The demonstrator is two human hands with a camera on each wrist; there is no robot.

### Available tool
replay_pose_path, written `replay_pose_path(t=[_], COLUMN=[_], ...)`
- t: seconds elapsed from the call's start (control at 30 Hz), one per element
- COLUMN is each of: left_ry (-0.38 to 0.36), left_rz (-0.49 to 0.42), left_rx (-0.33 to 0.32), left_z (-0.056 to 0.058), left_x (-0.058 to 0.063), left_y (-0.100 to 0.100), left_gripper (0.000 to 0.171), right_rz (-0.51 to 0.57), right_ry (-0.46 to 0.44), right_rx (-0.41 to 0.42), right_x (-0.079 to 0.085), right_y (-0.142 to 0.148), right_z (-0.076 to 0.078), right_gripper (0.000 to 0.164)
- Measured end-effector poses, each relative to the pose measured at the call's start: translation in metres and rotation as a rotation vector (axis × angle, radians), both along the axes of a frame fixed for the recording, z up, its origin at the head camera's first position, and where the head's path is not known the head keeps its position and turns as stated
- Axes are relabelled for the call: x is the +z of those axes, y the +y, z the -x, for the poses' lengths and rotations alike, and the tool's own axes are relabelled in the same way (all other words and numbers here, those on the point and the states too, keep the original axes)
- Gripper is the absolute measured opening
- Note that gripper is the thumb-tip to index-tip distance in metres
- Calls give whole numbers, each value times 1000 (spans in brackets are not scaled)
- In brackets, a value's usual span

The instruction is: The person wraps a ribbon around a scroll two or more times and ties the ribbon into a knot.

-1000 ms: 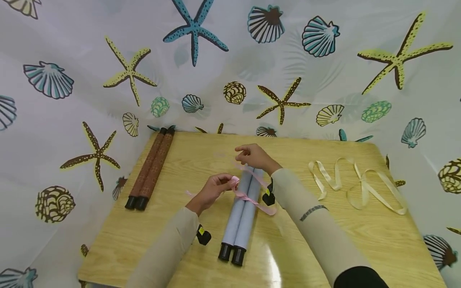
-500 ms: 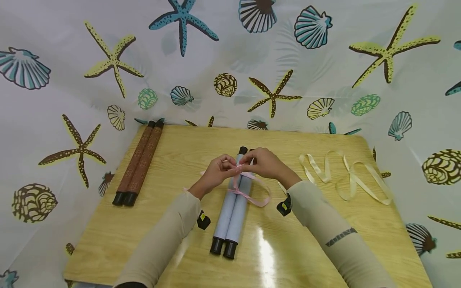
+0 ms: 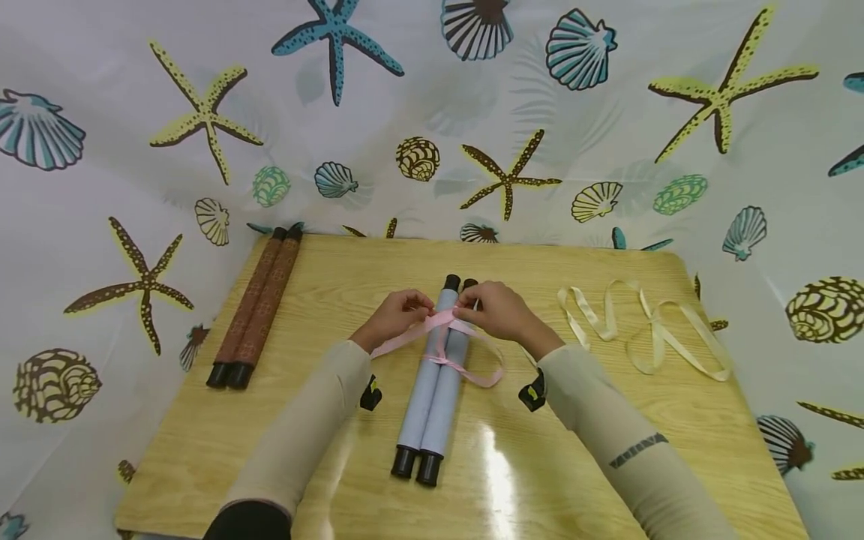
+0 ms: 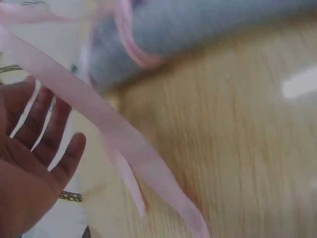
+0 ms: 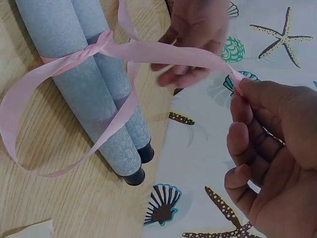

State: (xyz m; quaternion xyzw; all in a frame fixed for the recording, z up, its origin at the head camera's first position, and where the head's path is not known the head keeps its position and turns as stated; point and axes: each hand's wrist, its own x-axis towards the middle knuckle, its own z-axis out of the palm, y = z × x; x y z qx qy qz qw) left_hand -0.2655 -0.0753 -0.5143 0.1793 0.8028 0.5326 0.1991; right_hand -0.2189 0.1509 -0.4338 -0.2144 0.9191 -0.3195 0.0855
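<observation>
Two pale blue-grey rolls with black end caps (image 3: 413,409) lie side by side mid-table. A pink ribbon (image 5: 173,53) is wrapped around both, with a twist on top and a loose loop on the right. My right hand (image 3: 498,309) pinches the ribbon between thumb and forefinger above the rolls' far end, drawing a stretch of it up from the twist. On the other side, my left hand (image 3: 398,315) is close by with loosely bent fingers. In the left wrist view, the ribbon (image 4: 119,129) passes in front of its fingertips and trails down toward the table.
Two brown patterned rolls (image 3: 268,307) with black ends lie at the table's left. A cream ribbon (image 3: 656,321) is spread in loose curves on the right. A cloth with shells and starfish (image 3: 509,180) hangs behind the wooden table (image 3: 574,465).
The right hand came back from the rolls' far end to meet the left at the ribbon. The left has since let go and moved slightly left, the ribbon trailing beneath it.
</observation>
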Motion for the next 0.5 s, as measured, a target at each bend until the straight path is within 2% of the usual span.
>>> replay_pose_path(t=[0.1, 0.2, 0.33, 0.5], left_ry=[49, 58, 98, 182], left_rz=[217, 360, 432, 443], left_rx=[-29, -57, -50, 0], left_z=[8, 11, 12, 13], left_x=[-11, -19, -23, -15], left_y=[0, 4, 8, 4], left_gripper=[26, 31, 27, 17], right_rz=[2, 9, 14, 2], right_ry=[-6, -2, 6, 3], right_rx=[-2, 5, 1, -29], right_x=[-1, -3, -5, -2], right_y=[2, 4, 5, 13], right_z=[-3, -5, -6, -4], right_gripper=[15, 15, 14, 15])
